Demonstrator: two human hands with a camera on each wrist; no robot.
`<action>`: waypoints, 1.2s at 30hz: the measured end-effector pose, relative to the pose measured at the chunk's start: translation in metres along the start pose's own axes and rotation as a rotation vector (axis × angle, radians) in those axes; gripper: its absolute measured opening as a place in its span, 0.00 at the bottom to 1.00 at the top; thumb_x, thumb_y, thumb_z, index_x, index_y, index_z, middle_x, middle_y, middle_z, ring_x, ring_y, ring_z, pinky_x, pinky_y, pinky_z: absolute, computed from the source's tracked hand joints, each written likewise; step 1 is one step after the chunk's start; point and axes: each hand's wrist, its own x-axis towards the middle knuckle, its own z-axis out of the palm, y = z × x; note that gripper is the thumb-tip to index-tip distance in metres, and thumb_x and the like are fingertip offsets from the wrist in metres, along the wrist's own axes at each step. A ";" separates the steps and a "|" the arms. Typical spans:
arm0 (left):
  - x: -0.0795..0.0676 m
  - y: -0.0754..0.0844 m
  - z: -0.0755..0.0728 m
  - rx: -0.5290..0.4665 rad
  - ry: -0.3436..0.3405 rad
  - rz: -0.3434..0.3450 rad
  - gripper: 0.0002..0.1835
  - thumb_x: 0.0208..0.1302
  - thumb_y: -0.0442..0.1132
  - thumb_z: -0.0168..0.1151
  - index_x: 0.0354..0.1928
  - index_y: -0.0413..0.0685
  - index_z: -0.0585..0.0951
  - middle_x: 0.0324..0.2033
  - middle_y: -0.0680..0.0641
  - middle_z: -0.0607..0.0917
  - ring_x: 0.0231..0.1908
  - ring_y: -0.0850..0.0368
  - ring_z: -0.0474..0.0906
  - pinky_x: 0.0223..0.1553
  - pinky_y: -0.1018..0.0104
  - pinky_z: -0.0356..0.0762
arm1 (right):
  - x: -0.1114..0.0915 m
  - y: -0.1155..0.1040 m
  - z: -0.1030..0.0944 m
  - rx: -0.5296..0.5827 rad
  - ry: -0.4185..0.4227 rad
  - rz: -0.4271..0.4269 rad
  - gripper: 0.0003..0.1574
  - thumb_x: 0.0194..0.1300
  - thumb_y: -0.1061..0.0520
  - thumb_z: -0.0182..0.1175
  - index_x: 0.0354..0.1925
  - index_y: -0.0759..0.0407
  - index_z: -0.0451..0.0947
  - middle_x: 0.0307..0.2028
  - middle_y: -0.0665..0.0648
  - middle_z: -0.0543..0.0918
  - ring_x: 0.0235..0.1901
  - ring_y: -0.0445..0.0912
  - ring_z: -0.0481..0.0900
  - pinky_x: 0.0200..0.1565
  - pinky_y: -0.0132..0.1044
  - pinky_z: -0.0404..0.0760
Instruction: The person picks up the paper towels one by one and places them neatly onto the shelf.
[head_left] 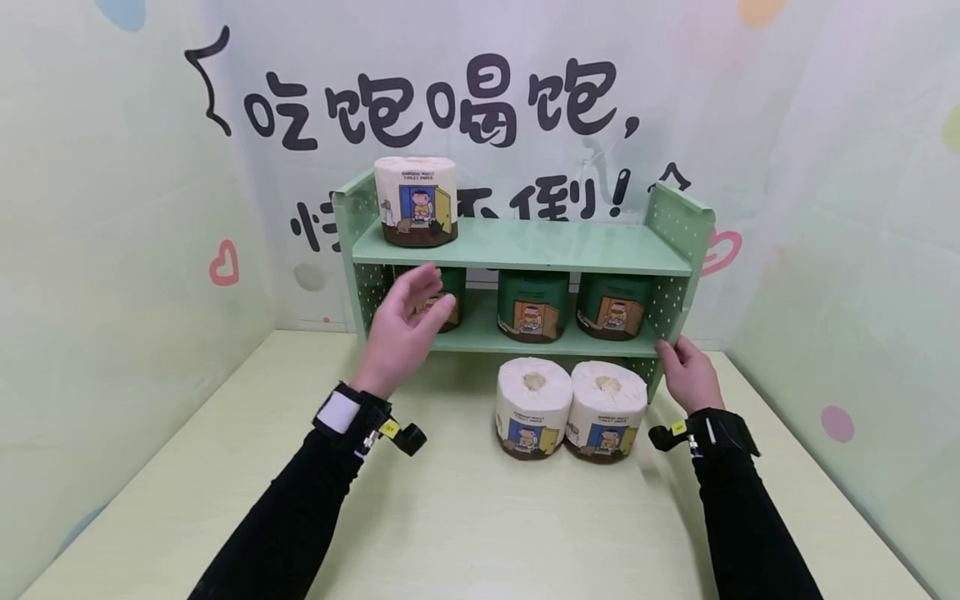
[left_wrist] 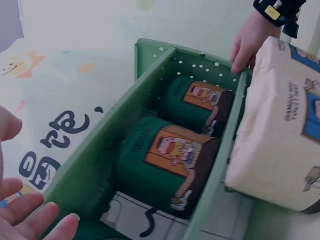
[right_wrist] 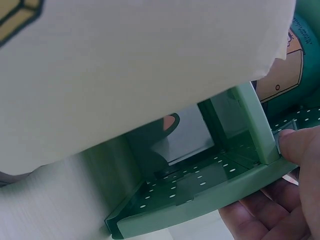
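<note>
A green shelf (head_left: 555,242) stands on the pale table (head_left: 465,533) in the centre of the head view, against a wall cloth (head_left: 480,33) printed with dark lettering. At the shelf's upper left, a white roll (head_left: 417,204) with a cartoon label sits upright on the top board. On the board below stand three green rolls: a left green roll (head_left: 453,290), partly covered by the person's left hand (head_left: 397,337), a middle green roll (head_left: 532,300) and a right green roll (head_left: 615,304). The left hand, left of the frame's centre, is wide and loose, its thumb apart from the fingers; in the left wrist view its spread fingers show at the lower left. The right hand (head_left: 692,377), right of centre, grips the edge of the shelf's right side panel, thumb on one face and fingers on the other, as the right wrist view shows. Below centre, a nearer pair, one white roll (head_left: 533,408) and its neighbour (head_left: 606,412), stands upright on the table, side by side.
</note>
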 end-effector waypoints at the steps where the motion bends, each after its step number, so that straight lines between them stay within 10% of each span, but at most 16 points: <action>1: -0.002 -0.003 0.002 -0.003 -0.009 -0.015 0.29 0.72 0.35 0.59 0.70 0.36 0.62 0.64 0.41 0.69 0.62 0.47 0.64 0.62 0.49 0.66 | 0.000 0.000 0.000 -0.001 0.001 -0.001 0.32 0.80 0.42 0.44 0.67 0.63 0.68 0.58 0.68 0.76 0.58 0.61 0.69 0.58 0.63 0.66; 21: -0.027 -0.091 0.050 0.024 -0.207 -0.161 0.34 0.67 0.52 0.65 0.69 0.46 0.67 0.64 0.48 0.71 0.59 0.49 0.69 0.56 0.51 0.73 | -0.002 0.000 0.000 -0.004 0.010 -0.010 0.31 0.80 0.43 0.44 0.66 0.63 0.69 0.56 0.68 0.77 0.57 0.60 0.71 0.55 0.62 0.68; 27: -0.041 -0.103 0.067 0.122 -0.384 -0.347 0.56 0.55 0.62 0.72 0.77 0.51 0.52 0.71 0.43 0.58 0.65 0.43 0.60 0.61 0.45 0.65 | -0.002 0.001 -0.002 -0.019 0.004 -0.010 0.32 0.80 0.42 0.43 0.67 0.63 0.69 0.57 0.69 0.76 0.57 0.61 0.70 0.56 0.63 0.67; 36: -0.049 -0.117 0.075 0.164 -0.458 -0.367 0.67 0.50 0.57 0.78 0.78 0.50 0.38 0.72 0.40 0.56 0.67 0.51 0.55 0.65 0.49 0.60 | -0.001 0.001 -0.002 -0.017 -0.012 -0.011 0.32 0.80 0.41 0.42 0.67 0.62 0.68 0.57 0.69 0.76 0.57 0.61 0.69 0.57 0.64 0.66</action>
